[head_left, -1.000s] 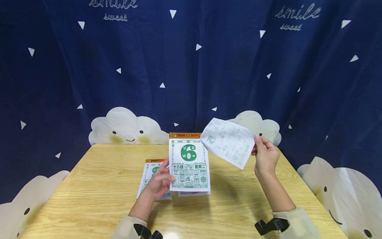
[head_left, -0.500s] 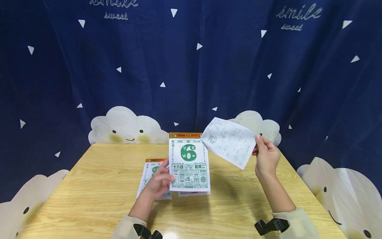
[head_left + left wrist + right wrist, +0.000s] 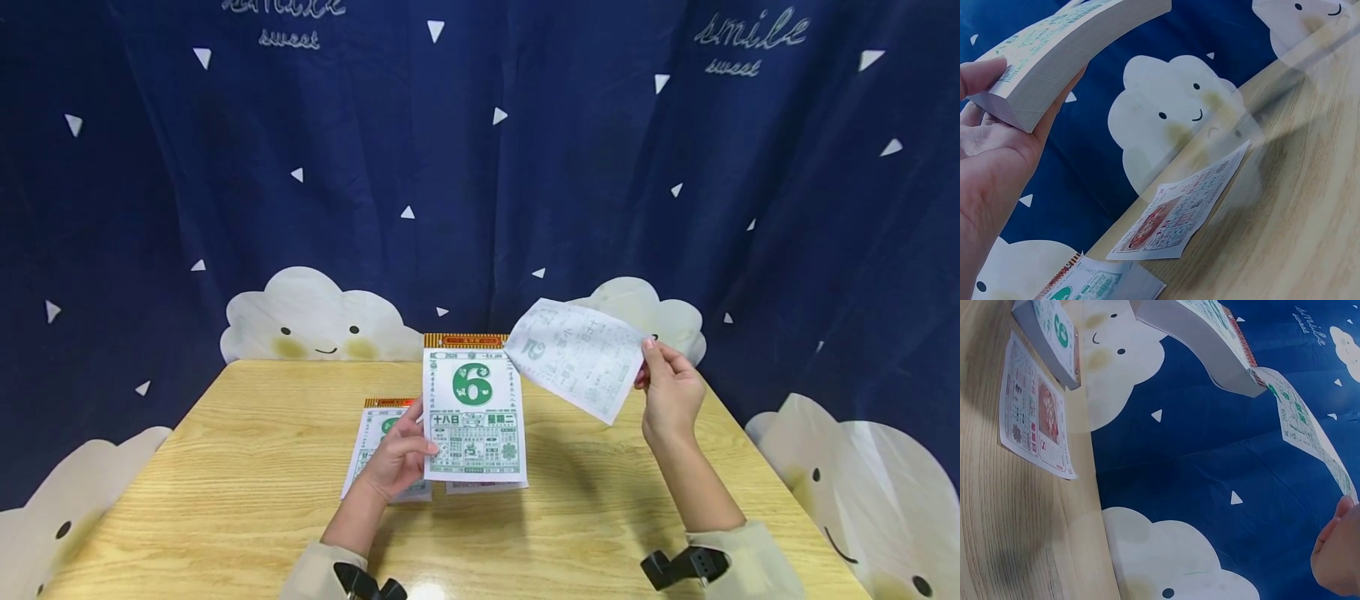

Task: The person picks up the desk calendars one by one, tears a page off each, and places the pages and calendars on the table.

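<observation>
A dark blue curtain point(image 3: 480, 167) printed with white triangles, smiling clouds and the words "smile sweet" hangs behind a light wooden table point(image 3: 225, 500) with a visible grain.

Above the middle of the table the left hand point(image 3: 397, 458) holds up a thick white tear-off calendar pad point(image 3: 474, 412) with an orange-and-gold header strip and a large green "6" on its top page. The thumb lies on the printed front near the lower left edge and the fingers curl behind the block; the left wrist view shows the pad's thick edge resting in the palm point(image 3: 991, 150), the block bowed slightly.

The right hand point(image 3: 667, 392) is raised to the right of the pad and pinches one thin white calendar sheet point(image 3: 577, 354) with green print by its far right edge, between thumb and fingertips. The sheet slants down to the left and, in the right wrist view, meets the pad point(image 3: 1210, 344) at its header end; the sheet point(image 3: 1304, 419) stretches from there to the fingertips point(image 3: 1335, 544).

On the table behind the left hand lies a second calendar pad point(image 3: 375, 442) with the same orange header, partly hidden. A loose calendar page with red print point(image 3: 1179, 212) lies flat on the wood just beside it, under the held pad.
</observation>
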`<state>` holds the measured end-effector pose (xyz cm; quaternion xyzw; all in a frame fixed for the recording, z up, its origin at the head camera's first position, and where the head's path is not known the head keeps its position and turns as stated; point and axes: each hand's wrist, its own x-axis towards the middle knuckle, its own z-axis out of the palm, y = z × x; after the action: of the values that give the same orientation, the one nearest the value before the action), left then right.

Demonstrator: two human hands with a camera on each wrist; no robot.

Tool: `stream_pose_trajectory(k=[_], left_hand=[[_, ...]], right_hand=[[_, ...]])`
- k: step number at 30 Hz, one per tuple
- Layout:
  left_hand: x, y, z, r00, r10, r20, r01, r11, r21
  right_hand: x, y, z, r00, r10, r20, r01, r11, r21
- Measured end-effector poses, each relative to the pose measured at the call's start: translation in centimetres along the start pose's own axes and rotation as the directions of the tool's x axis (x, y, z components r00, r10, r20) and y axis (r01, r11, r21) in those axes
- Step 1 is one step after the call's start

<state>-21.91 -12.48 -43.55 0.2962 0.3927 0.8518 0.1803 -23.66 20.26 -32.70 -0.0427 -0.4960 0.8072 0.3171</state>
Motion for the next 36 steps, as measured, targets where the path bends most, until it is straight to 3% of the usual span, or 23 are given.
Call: stream_pose_trajectory(k=[36], left_hand=[[-0.25,0.29,-0.13,1.000,-0.009,0.005,0.009,1.000,0.013]], right_hand=[[0.89,-0.02,-0.69,0.997,0.043,-0.063,-0.042,0.999,0.031]])
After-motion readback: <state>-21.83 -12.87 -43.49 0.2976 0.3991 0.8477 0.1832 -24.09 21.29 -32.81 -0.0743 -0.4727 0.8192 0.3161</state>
